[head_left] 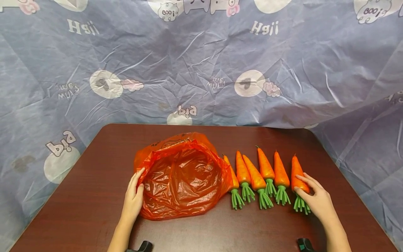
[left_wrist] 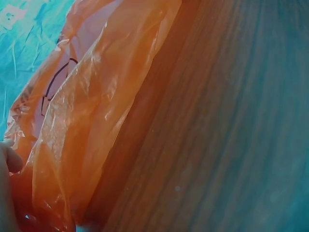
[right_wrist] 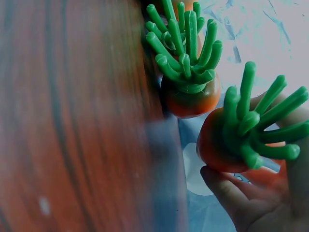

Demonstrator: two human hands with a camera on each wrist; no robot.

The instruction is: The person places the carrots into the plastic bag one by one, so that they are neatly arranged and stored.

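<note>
An orange-red plastic bag (head_left: 182, 178) lies on the table with its mouth spread wide toward me. At its left side my left hand (head_left: 133, 196) pinches the rim between thumb and fingers; in the left wrist view only part of that hand (left_wrist: 7, 179) shows beside the bag (left_wrist: 91, 116). My right hand (head_left: 318, 197) holds the rightmost carrot (head_left: 297, 171), thumb on one side and fingers on the other, near its green stems. The right wrist view shows this carrot (right_wrist: 219, 145) from its stem end, in the hand (right_wrist: 256, 203).
Several more carrots (head_left: 266, 164) lie in a row between the bag and my right hand, green stems toward me. The leftmost carrot (head_left: 234, 178) is partly covered by the bag's right edge. A patterned cloth (head_left: 201, 63) hangs behind the brown table (head_left: 94, 196).
</note>
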